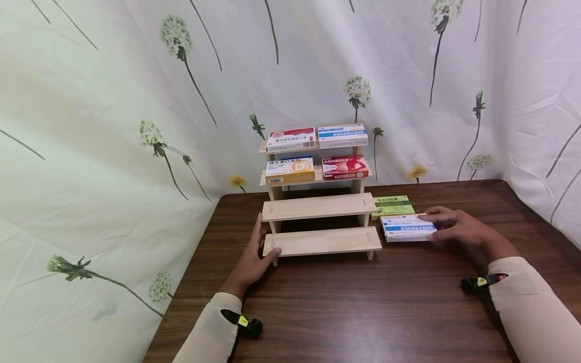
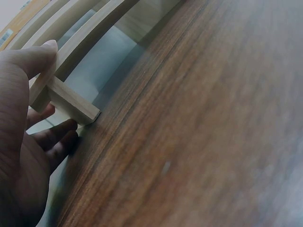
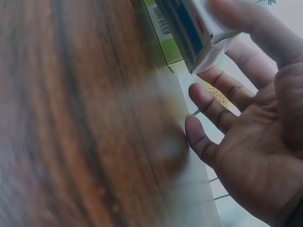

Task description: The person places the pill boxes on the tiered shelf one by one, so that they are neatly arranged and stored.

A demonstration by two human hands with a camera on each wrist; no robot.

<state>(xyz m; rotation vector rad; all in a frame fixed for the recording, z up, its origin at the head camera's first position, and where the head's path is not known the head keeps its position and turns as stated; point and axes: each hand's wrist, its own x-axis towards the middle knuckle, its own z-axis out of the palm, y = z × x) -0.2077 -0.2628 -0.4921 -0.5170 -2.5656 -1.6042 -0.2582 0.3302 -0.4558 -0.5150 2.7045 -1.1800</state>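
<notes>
A wooden stepped rack (image 1: 320, 241) stands on the table, its two lower shelves bare. At its left end my left hand (image 1: 255, 254) has the thumb over the lowest shelf (image 2: 85, 42) and the fingers beside the side, as the left wrist view also shows. To the right of the rack, my right hand (image 1: 458, 229) pinches the right end of a white and blue box (image 1: 406, 228) between thumb and fingers. That box (image 3: 189, 28) is just in front of a green box (image 1: 394, 205); the right wrist view shows the other fingers spread below it.
On the top shelf sit a red and white box (image 1: 291, 139) and a blue and white box (image 1: 342, 136). The shelf below holds a yellow and white box (image 1: 289, 170) and a red box (image 1: 345, 168). A flower-patterned cloth (image 1: 299, 75) hangs behind the brown table (image 1: 327, 312).
</notes>
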